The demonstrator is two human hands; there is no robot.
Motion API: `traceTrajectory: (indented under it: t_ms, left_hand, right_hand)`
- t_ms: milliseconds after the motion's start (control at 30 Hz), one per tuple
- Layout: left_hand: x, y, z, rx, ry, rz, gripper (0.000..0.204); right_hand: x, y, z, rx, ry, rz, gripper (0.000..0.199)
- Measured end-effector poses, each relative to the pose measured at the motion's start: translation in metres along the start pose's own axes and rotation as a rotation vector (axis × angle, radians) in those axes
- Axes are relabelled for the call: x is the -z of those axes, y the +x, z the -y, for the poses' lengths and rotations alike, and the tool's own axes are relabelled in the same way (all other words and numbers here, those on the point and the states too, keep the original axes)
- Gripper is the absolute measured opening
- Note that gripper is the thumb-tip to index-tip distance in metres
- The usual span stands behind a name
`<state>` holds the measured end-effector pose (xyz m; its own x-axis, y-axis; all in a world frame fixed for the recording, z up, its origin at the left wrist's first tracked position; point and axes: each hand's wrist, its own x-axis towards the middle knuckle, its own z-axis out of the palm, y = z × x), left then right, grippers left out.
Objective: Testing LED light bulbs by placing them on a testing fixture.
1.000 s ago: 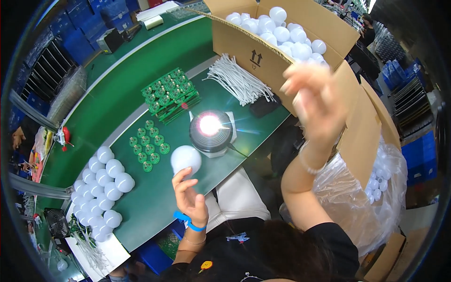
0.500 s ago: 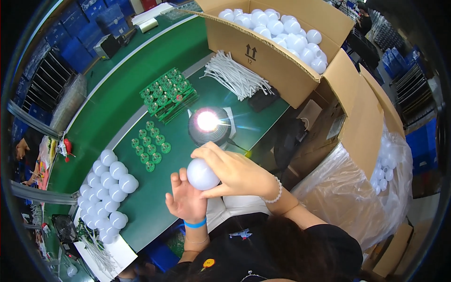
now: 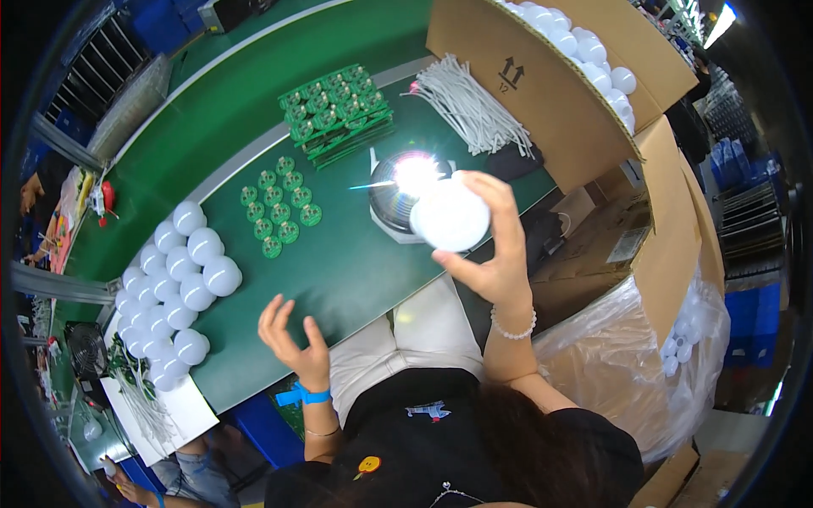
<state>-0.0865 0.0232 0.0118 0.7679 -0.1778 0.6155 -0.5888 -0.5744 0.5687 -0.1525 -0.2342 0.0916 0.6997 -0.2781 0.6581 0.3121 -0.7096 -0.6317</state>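
Note:
My right hand [image 3: 495,241] grips a white bulb cover [image 3: 450,217], a round frosted dome. The cover is raised in front of a round black lamp [image 3: 388,199] that shines brightly on the green table, hiding part of it. My left hand [image 3: 292,339] hovers over the table's near edge with fingers apart and nothing in it. To its left a cluster of white bulb covers [image 3: 181,264] stands on the table. Between the cluster and the lamp lie several small round green circuit boards [image 3: 273,196], laid out in rows.
A stack of green circuit board panels [image 3: 334,106] lies farther back, beside a bundle of white sticks or tubes [image 3: 470,102]. A cardboard box [image 3: 525,110] full of white covers stands back right. Clear plastic sheeting [image 3: 593,364] hangs from another carton. Another person's hand [image 3: 127,489] shows lower left.
My right hand has carried the bulb cover up and right, away from my left hand and toward the lamp. My left hand has moved left and down. The view has shifted too.

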Motion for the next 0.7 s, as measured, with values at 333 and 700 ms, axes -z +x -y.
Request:
traceTrajectory:
  t_ms: [333,700]
  left_hand:
    - [0.012,-0.028,0.027,0.085,0.255,0.008,0.027]
    - [0.001,-0.033,0.034,-0.096,0.504,-0.013,0.010]
  right_hand:
    - [-0.021,-0.009,-0.040,-0.261,0.245,-0.241,0.074]
    - [-0.029,0.011,-0.054,-0.132,0.332,-0.062,0.069]
